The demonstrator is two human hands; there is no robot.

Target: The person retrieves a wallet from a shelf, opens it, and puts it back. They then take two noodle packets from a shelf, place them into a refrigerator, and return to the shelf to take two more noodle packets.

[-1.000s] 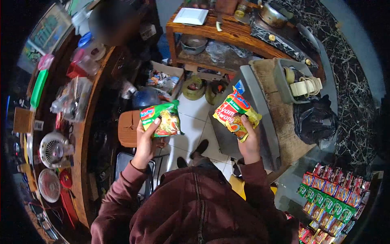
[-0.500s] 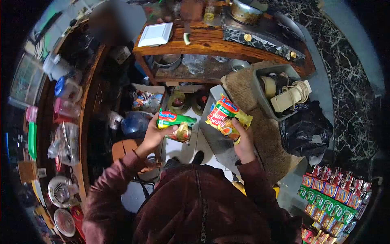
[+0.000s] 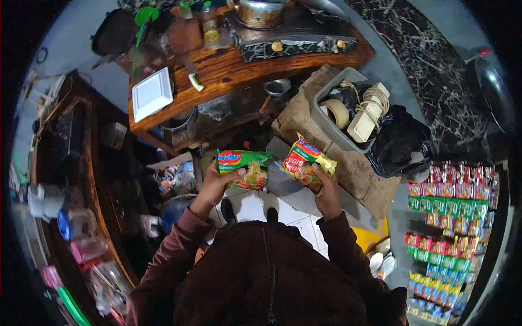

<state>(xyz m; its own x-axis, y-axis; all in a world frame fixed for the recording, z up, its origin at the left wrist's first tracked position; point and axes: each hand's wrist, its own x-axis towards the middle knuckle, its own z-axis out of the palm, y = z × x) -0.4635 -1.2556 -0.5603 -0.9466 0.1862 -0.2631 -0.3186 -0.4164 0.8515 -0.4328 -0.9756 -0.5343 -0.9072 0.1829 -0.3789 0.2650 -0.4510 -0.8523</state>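
My left hand (image 3: 213, 183) is closed round the left end of a green instant noodle packet (image 3: 247, 171), thumb across its front. In my right hand (image 3: 327, 193) is a red and yellow instant noodle packet (image 3: 305, 164), gripped at its lower right corner and tilted. Both packets are held up in front of my body, a small gap between them. Below them are the white floor tiles (image 3: 247, 205) and my feet.
Ahead stands a wooden table (image 3: 223, 70) with a white square plate (image 3: 153, 95), a knife (image 3: 194, 80), an oil bottle (image 3: 210, 27) and a stove with a pot (image 3: 260, 13). A grey bin (image 3: 331, 130) holds tape and a corded power strip (image 3: 370, 117). Sachet strips (image 3: 448, 206) hang at right.
My view has turned to the right, so the table sits further left and more sachets show. The green packet has come closer to the red and yellow one. Both stay held.
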